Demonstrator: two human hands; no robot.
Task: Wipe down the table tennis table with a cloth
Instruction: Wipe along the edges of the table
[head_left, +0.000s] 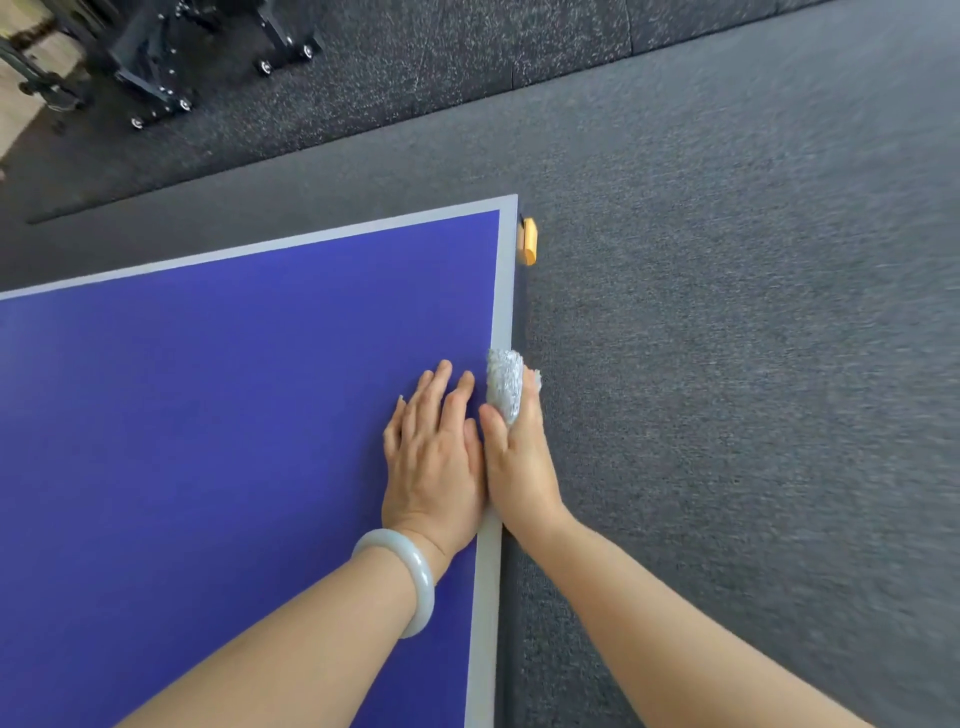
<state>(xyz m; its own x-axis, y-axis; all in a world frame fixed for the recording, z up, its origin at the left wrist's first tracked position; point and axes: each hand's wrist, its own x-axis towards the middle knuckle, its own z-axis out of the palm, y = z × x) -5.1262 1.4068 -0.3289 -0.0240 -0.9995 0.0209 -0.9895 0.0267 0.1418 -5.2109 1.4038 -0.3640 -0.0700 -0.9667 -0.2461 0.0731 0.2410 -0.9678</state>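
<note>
The right hand (519, 457) is gripping a fluffy pale grey cloth (505, 383) against the white border of the flat blue table tennis table (234, 389), likely wiping its side edge, while the left hand (434, 457) is lying flat and unclenched beside it, probably bracing

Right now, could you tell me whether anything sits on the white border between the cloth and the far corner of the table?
Nothing visible does. The cloth, gripped in the right hand, lies on the white border, which runs bare to the corner. The orange piece is off the table's side edge, not on top.
</note>
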